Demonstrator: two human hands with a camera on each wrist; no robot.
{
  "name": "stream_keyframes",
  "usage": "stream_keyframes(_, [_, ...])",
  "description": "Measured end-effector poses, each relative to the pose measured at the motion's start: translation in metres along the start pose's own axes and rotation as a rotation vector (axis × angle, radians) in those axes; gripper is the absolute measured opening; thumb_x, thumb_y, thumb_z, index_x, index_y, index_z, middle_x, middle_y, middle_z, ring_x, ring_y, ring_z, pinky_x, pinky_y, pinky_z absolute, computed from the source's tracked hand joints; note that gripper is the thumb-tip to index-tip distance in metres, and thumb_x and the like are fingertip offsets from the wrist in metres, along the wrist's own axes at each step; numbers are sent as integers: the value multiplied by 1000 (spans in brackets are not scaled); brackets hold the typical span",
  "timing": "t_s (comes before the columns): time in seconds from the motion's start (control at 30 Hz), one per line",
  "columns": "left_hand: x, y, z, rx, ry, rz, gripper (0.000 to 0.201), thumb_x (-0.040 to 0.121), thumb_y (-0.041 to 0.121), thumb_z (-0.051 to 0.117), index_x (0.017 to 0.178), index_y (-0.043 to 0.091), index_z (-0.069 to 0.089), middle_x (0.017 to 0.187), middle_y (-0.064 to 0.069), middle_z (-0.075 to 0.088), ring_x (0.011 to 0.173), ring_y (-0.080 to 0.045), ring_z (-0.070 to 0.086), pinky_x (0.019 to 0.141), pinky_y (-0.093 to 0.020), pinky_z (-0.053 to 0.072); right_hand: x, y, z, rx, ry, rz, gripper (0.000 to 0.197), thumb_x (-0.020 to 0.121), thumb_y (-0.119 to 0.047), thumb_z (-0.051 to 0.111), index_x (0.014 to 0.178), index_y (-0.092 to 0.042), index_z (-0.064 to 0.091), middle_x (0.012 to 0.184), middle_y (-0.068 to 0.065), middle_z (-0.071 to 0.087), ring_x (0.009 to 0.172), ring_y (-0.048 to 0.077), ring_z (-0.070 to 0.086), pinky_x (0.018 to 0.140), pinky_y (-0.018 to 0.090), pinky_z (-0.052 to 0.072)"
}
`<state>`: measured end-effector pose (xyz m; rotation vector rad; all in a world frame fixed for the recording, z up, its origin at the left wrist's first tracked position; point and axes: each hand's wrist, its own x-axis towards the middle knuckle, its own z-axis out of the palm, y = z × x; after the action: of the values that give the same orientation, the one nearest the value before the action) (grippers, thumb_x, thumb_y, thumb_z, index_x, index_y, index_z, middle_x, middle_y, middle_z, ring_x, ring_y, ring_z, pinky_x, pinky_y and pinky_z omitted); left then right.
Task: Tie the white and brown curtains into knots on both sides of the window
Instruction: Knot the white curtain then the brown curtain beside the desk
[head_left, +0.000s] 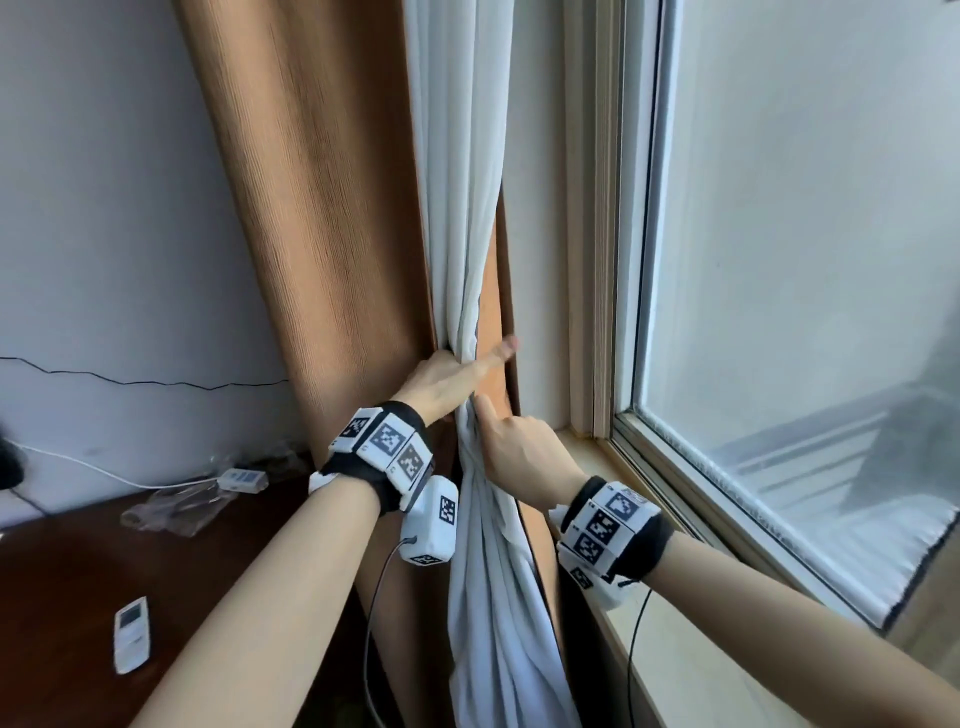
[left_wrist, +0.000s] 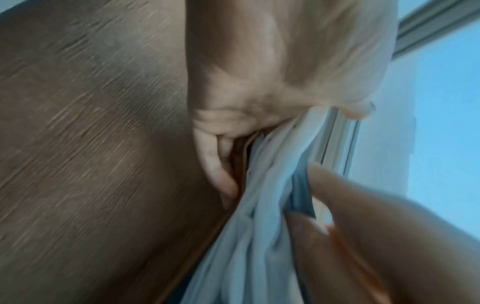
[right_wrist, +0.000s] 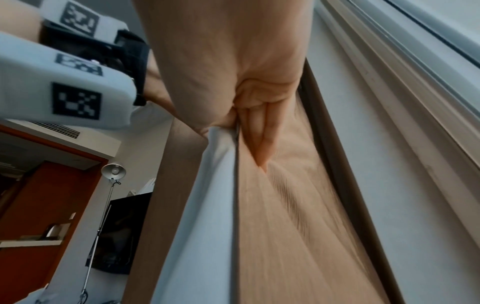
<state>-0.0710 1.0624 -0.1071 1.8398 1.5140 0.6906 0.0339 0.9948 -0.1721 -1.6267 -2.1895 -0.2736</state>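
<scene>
The brown curtain (head_left: 332, 234) hangs left of the window, with the white curtain (head_left: 457, 182) bunched in front of its right edge. My left hand (head_left: 457, 371) grips the white bunch at sill height, its thumb stretched right across a brown fold. In the left wrist view the left hand (left_wrist: 259, 82) curls its fingers (left_wrist: 218, 164) behind the white curtain (left_wrist: 254, 236). Just below, my right hand (head_left: 511, 441) holds the same white bunch, forefinger pointing up. In the right wrist view the right hand's fingers (right_wrist: 259, 139) press where the white curtain (right_wrist: 207, 205) meets the brown curtain (right_wrist: 285, 236).
The window pane (head_left: 779, 312) and its pale frame (head_left: 602, 260) stand to the right, above a wooden sill (head_left: 649, 649). A dark desk (head_left: 62, 597) at lower left carries a white remote (head_left: 132, 634), a white adaptor (head_left: 241, 479) and crumpled plastic (head_left: 171, 506). A floor lamp (right_wrist: 113, 171) stands behind.
</scene>
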Motion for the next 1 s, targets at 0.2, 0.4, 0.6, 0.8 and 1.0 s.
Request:
stream_keyframes(0.2, [2,-4,11,329,204,76,45,92,34,55,123,1,53,126,-25,55,118,-41,52,98,-41,45,-7,11,17,149,68,129,41,83,-16,51,123,-11,41,67,12,57,57,39,59,47,32,36])
stream_keyframes(0.4, [7,-17,1,387,271,95,38,93,29,50,118,0,54,122,-26,55,114,-44,53,93,-43,45,-41,33,83,255,-212,451,33,83,-11,49,116,-12,47,98,11,65,84,32,64,66,35,50])
stream_keyframes(0.6, [15,-28,-8,476,382,112,31,95,24,49,111,-2,56,117,-27,57,111,-45,54,88,-46,45,-87,-1,104,140,-413,388,19,87,-3,42,102,-7,53,107,17,63,97,35,64,69,35,45])
stream_keyframes(0.8, [27,-29,-5,549,416,174,26,95,19,49,105,-3,58,110,-27,60,104,-44,58,82,-46,46,-118,-32,131,199,-686,488,38,65,-5,39,98,2,56,65,10,66,51,18,64,36,21,42])
stream_keyframes(1.0, [28,-26,-5,531,292,206,37,97,29,49,113,-3,56,117,-28,57,109,-44,55,86,-45,46,-126,-13,148,357,-1131,217,62,102,-22,36,154,-24,3,158,15,19,143,33,24,116,45,20])
